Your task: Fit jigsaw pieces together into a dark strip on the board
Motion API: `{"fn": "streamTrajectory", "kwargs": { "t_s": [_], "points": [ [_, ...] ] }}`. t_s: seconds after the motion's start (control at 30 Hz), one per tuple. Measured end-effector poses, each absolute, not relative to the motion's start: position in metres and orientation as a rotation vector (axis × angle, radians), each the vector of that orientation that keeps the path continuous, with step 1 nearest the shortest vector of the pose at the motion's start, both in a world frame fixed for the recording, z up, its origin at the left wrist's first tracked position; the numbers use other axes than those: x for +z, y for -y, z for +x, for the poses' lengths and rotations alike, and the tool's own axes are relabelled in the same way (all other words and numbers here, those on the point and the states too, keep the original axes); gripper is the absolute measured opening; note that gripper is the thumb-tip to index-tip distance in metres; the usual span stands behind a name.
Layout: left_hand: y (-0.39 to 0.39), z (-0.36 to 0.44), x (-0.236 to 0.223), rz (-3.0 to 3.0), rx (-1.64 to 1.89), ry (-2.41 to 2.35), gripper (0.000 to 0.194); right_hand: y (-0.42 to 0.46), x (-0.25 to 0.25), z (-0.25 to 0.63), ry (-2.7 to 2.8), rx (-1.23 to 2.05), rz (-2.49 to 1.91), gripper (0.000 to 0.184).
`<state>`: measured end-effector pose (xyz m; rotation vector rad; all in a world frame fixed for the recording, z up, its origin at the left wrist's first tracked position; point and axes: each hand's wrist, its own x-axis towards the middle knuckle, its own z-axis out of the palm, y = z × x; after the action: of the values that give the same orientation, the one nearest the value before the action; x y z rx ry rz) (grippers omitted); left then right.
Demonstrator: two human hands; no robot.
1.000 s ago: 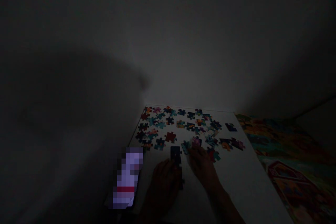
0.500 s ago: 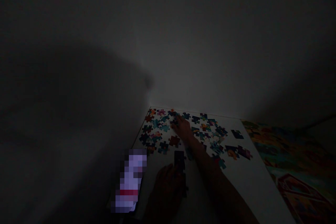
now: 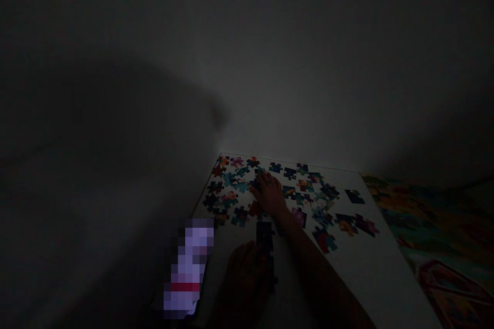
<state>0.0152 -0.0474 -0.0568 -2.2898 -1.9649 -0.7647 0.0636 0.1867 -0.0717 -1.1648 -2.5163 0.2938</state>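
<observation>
The scene is very dark. Several loose puzzle pieces lie scattered on a white board. My right hand reaches out over the pieces at the left middle of the spread, fingers curled down onto a dark piece; whether it grips it I cannot make out. My left hand rests near the board's front edge on a dark strip of joined pieces, its fingers hard to see in the gloom.
A lit phone screen lies at the board's left front corner. A colourful puzzle box lies to the right of the board. A plain wall rises behind. Shadow covers the left side.
My right hand left the pieces near the dark strip, reached far out to the upper left of the spread, and has now drawn back slightly. My left hand stayed by the strip.
</observation>
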Motion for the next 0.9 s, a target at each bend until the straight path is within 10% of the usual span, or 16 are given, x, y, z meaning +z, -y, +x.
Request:
{"fn": "streamTrajectory", "kwargs": {
  "t_s": [0.9],
  "points": [
    [0.049,0.021,-0.052,-2.287,-0.803,2.088,0.030,-0.191,-0.080,0.065,2.417,0.293,-1.158,0.050]
  ]
}}
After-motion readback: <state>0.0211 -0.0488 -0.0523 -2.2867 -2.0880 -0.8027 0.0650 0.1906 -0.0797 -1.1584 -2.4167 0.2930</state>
